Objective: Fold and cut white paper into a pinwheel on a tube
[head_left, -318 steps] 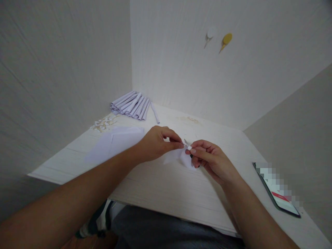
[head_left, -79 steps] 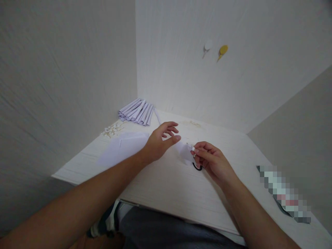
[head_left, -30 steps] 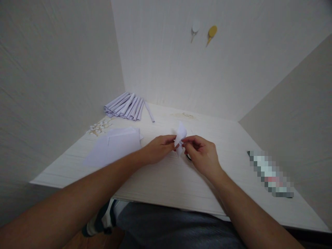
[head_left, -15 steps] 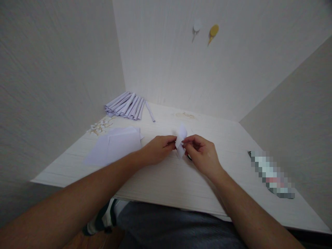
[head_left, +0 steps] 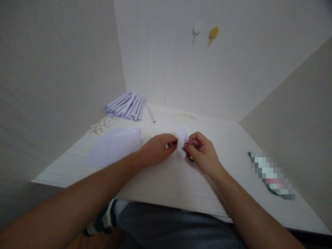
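Note:
Between my hands, just above the table, a small curled piece of white paper stands roughly upright. My left hand pinches its left side with thumb and fingertips. From the right, my right hand has thumb and fingers closed on the paper's other edge. A small dark curved object lies partly hidden under my right hand; I cannot make out what it is. Left of my left hand lie loose sheets of white paper.
Several rolled paper tubes lie at the back left, with a single tube beside them. White-tipped small pieces are heaped by the left wall. A blurred packet lies at right. White and yellow hooks hang on the back wall.
The paper has shifted slightly to the right and looks narrower, its curl turned. The fingers of my right hand have moved a little on its edge.

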`<state>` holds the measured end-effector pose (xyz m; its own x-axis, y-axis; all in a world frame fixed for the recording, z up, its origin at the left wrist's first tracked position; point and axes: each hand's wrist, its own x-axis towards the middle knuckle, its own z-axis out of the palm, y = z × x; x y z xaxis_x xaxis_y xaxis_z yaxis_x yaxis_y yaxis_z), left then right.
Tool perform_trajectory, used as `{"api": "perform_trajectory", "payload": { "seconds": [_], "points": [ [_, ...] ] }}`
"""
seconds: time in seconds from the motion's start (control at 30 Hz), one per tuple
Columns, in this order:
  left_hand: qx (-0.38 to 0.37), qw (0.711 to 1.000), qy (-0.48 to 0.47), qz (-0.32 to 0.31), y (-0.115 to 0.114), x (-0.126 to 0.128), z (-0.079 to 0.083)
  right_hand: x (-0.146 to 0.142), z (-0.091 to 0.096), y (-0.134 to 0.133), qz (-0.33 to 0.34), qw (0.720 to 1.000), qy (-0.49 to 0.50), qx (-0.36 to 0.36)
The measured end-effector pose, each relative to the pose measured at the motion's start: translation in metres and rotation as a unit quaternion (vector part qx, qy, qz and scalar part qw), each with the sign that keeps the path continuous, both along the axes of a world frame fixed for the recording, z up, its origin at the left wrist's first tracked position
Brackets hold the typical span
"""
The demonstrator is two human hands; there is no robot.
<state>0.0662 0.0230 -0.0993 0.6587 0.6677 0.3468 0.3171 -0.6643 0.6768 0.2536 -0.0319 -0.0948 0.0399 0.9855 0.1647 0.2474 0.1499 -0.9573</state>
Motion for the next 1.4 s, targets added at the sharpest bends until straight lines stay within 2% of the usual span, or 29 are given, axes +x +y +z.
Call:
{"api": "perform_trajectory", "payload": {
  "seconds": [0.3,0.83,1.2,1.4],
  "points": [
    [0.060,0.998,0.016,-0.005,-0.0014,0.0001,-0.0017,-0.0019,-0.0006,-0.0004,0.011,1.000,0.027,0.000],
    [0.093,0.995,0.045,0.000,-0.0031,0.0012,-0.0034,-0.0017,-0.0050,-0.0003,0.019,1.000,-0.004,0.006],
    [0.125,0.991,0.043,0.002,-0.0030,0.0012,-0.0041,-0.0033,-0.0023,-0.0009,0.024,1.000,0.016,0.011],
    [0.159,0.986,0.060,0.000,-0.0034,0.0014,-0.0049,-0.0008,-0.0062,-0.0004,0.024,0.999,-0.017,0.023]
  ]
}}
